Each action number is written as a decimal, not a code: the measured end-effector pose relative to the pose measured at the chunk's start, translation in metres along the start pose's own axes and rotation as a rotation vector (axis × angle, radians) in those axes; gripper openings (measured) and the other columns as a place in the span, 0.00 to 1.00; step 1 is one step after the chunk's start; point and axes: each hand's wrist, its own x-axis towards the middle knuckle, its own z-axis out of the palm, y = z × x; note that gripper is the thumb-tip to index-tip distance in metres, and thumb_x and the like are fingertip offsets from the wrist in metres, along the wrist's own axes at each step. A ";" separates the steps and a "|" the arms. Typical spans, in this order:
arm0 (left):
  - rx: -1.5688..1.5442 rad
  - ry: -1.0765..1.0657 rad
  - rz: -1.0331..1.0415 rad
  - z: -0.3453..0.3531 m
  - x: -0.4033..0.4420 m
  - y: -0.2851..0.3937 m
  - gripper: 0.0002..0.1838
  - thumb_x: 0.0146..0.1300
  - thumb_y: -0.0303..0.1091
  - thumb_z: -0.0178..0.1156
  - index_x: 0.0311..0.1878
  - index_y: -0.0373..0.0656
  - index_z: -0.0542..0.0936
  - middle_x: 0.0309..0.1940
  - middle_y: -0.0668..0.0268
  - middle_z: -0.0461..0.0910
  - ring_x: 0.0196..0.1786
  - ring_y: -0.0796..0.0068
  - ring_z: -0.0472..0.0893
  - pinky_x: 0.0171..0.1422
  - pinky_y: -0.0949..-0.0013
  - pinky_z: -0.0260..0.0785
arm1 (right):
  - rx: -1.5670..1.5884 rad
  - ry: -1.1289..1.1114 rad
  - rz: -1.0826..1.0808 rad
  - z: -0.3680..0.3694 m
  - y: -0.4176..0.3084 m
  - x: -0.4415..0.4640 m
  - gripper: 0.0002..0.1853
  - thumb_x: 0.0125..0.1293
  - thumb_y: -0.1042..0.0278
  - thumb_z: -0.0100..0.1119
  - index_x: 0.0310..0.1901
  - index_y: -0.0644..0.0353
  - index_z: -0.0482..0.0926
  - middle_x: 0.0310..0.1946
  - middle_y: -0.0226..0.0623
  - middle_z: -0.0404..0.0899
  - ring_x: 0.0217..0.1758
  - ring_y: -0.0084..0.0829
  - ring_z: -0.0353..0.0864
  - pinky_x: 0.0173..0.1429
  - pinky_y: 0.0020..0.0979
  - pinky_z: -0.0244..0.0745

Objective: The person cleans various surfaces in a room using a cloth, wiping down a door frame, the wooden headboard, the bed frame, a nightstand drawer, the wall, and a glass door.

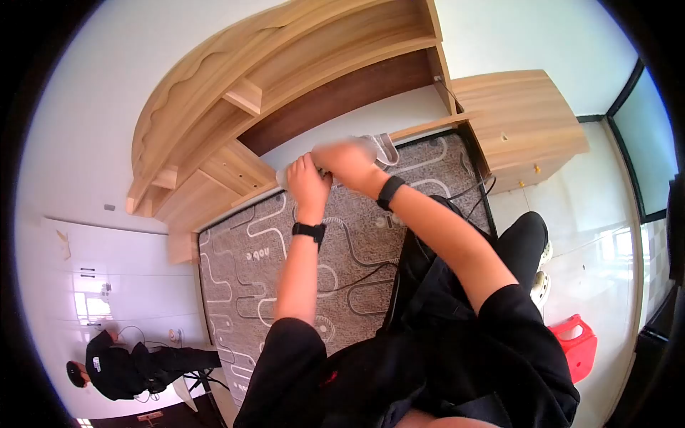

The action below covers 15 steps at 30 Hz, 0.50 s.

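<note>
My left hand (pixel 308 184) is closed around one end of a bunched greyish cloth (pixel 386 148), above the head end of the mattress. My right hand (pixel 346 161), smeared by motion, grips the same cloth just to the right. A loose fold sticks out past the right hand, and a small bit shows left of the left hand. The rest of the cloth is hidden by my fingers. Beneath both arms lies the grey-brown patterned mattress (pixel 285 242).
A wooden headboard with shelves (pixel 246 96) rises beyond the mattress. To the right are a wooden bedside cabinet (pixel 517 118) and a red plastic stool (pixel 576 349). A dark cable (pixel 367 274) crosses the mattress. Another person (pixel 135 367) is at lower left.
</note>
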 end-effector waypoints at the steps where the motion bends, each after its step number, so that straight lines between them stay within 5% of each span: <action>1: 0.093 -0.066 -0.148 0.003 0.004 0.012 0.21 0.40 0.32 0.70 0.41 0.40 0.76 0.36 0.57 0.77 0.43 0.54 0.75 0.49 0.55 0.65 | 0.014 -0.067 -0.023 -0.010 0.009 -0.006 0.13 0.52 0.69 0.59 0.42 0.58 0.75 0.35 0.37 0.80 0.40 0.35 0.81 0.47 0.34 0.73; 2: 0.044 -0.069 -0.168 0.005 0.008 0.021 0.15 0.39 0.28 0.67 0.33 0.41 0.76 0.36 0.57 0.78 0.43 0.53 0.75 0.49 0.55 0.65 | -0.047 -0.089 0.001 -0.015 0.019 -0.011 0.14 0.52 0.68 0.61 0.41 0.57 0.73 0.33 0.36 0.81 0.39 0.36 0.82 0.47 0.35 0.73; 5: -0.036 -0.048 -0.030 0.009 0.018 0.066 0.11 0.42 0.26 0.63 0.33 0.40 0.77 0.33 0.54 0.78 0.40 0.49 0.76 0.43 0.51 0.65 | -0.096 0.067 -0.061 -0.019 0.064 -0.036 0.15 0.51 0.67 0.63 0.41 0.56 0.73 0.33 0.36 0.80 0.41 0.38 0.81 0.48 0.37 0.73; 8: -0.117 -0.168 -0.002 0.022 0.033 0.118 0.11 0.42 0.26 0.62 0.33 0.38 0.77 0.31 0.52 0.78 0.38 0.49 0.77 0.41 0.51 0.66 | -0.100 0.000 0.019 -0.060 0.103 -0.066 0.21 0.48 0.61 0.68 0.44 0.54 0.73 0.36 0.36 0.80 0.45 0.40 0.80 0.50 0.40 0.73; 15: -0.309 -0.044 0.163 0.024 0.051 0.171 0.28 0.41 0.35 0.69 0.48 0.37 0.73 0.40 0.56 0.74 0.47 0.57 0.74 0.52 0.59 0.64 | -0.226 0.097 0.153 -0.106 0.146 -0.097 0.21 0.40 0.67 0.71 0.39 0.56 0.74 0.33 0.36 0.79 0.41 0.42 0.78 0.48 0.42 0.70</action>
